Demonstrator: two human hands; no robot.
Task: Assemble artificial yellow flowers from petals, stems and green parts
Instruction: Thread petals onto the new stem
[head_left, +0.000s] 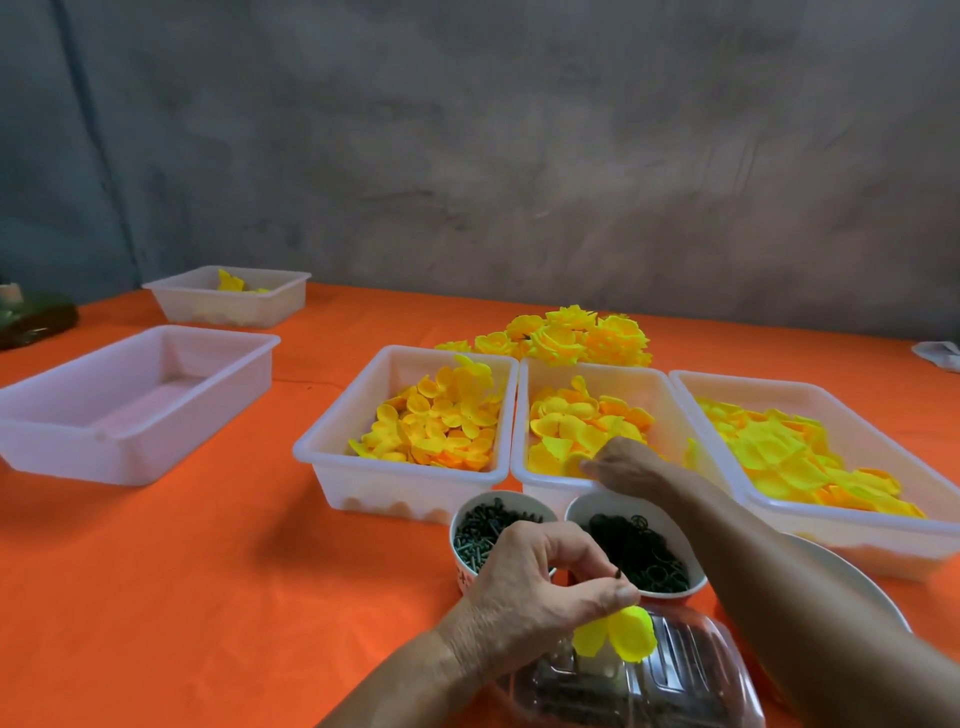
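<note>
head view: left hand (540, 587) pinches a started flower (621, 634); right hand (626, 462), fingers hidden, cannot tell, reaches the middle tray (524, 415). better take one petal only.

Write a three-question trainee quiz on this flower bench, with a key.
1. True or false: the right hand reaches into the middle petal tray.
2. What does the left hand pinch? A) partly built yellow flower B) scissors C) a cup
3. Fill in: the finished flowers lie ____ the petal trays.

Key: 1 true; 2 A; 3 behind.
</note>
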